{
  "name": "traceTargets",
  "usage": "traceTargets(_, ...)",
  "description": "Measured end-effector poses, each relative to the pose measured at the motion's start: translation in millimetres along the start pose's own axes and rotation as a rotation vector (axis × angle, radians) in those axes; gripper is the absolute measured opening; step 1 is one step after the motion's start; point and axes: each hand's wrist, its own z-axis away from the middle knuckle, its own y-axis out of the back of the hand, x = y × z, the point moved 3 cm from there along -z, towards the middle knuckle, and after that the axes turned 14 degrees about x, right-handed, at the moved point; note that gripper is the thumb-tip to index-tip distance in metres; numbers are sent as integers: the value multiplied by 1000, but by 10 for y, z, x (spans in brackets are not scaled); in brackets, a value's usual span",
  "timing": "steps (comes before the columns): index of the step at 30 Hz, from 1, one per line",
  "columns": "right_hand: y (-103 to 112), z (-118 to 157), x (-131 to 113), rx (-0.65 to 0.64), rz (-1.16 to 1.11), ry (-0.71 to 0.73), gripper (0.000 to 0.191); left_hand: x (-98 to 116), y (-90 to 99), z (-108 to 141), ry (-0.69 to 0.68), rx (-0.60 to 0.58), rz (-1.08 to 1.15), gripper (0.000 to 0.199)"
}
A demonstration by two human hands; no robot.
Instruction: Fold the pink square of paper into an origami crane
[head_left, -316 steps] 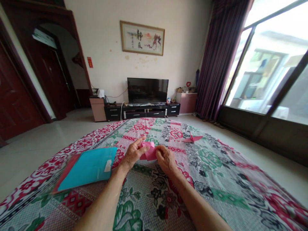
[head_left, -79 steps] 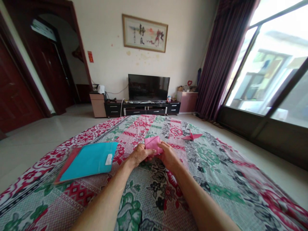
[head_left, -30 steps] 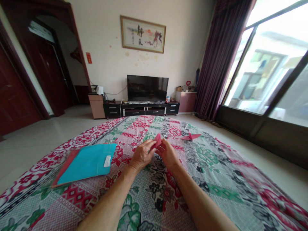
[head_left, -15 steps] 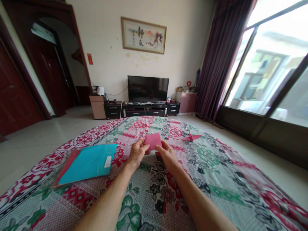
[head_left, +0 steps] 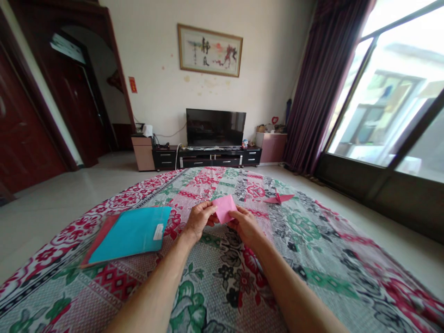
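A small pink square of paper [head_left: 225, 208] is held up over the patterned tablecloth, tilted with one corner pointing down. My left hand [head_left: 200, 219] pinches its left edge between thumb and fingers. On the opposite side, my right hand [head_left: 245, 225] grips the lower right edge, thumb on the front face. Beyond my right hand lies a folded pink paper shape [head_left: 278, 199] with pointed ends. To the left of my hands rests a flat pack of coloured paper [head_left: 126, 235], blue on top with red showing at its side and a white label.
A floral cloth [head_left: 301, 249] covers the round table. Past its far edge stand a low black cabinet [head_left: 217, 159] and a television [head_left: 215, 128]. A purple curtain [head_left: 312, 92] and large window are at the right, red doors at the left.
The pink paper has turned a little and looks lighter, its lower corner now pointing down. Both hands still hold it. The whole view has shifted slightly.
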Motion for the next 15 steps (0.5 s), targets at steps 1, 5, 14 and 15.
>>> traceTargets(1, -1, 3, -2, 3, -10, -2, 21, 0, 1, -3, -7, 4, -1, 24)
traceTargets(5, -23, 58, -27, 11, -56, -27, 26, 8, -17, 10, -36, 11, -4, 25)
traceTargets(14, -36, 98, -53, 64, -97, -29, 24, 29, -35, 17, -143, 35, -64, 27)
traceTargets(15, -33, 90, -48, 80, -95, -22, 23, 41, -23, 7, -209, 73, -87, 31)
